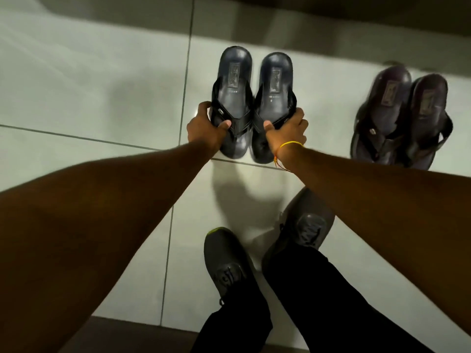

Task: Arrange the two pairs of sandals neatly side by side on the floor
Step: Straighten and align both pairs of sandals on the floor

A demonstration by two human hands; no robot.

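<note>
Two dark blue-black sandals stand side by side on the pale tiled floor, heels pointing away from me. My left hand grips the left sandal at its outer strap, thumb over the strap. My right hand grips the right sandal the same way. The two soles nearly touch. A second pair, dark purple-brown, rests on the floor to the right, its two sandals pressed together and slightly tilted, apart from the first pair.
My own feet in grey sneakers and black trousers stand just below the held pair. Tile seams cross the floor. A dark wall base runs along the top edge. A yellow thread circles my right wrist.
</note>
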